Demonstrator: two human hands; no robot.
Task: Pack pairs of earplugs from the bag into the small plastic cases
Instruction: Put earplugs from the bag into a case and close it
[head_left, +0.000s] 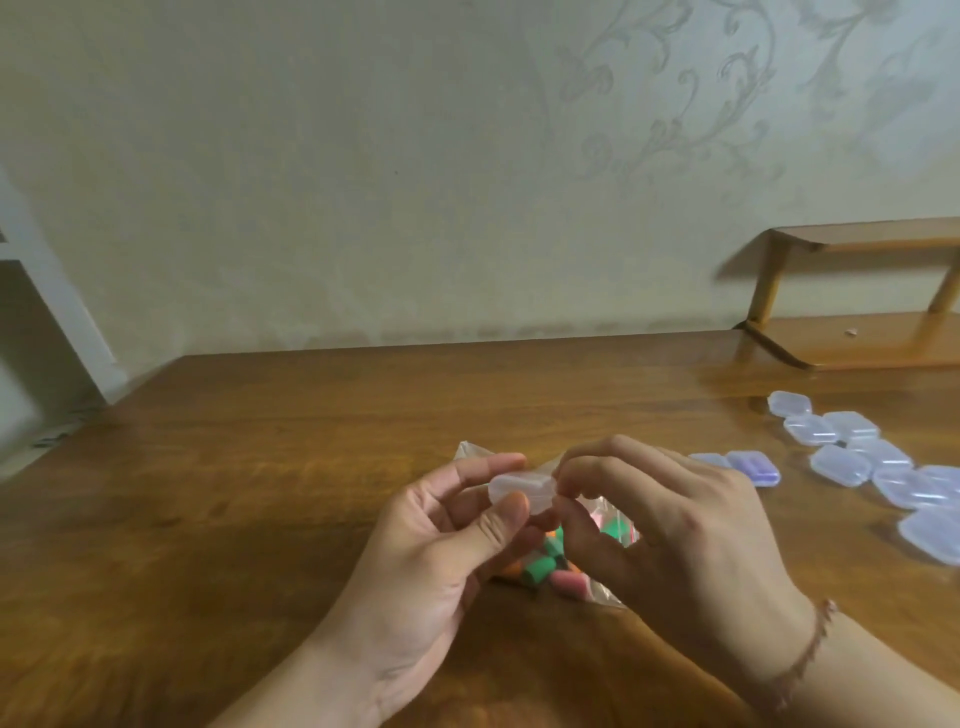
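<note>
The left hand (447, 540) pinches a small translucent plastic case (521, 492) between thumb and fingers, directly above the clear bag (558, 558) of coloured foam earplugs (540, 569). The right hand (670, 525) pinches the case's right edge. Judged light, rigid and slick: grip its flat faces. Earplugs are likely soft and compressible

Clear case (521, 489) above bagged earplugs (545, 564)
</note>
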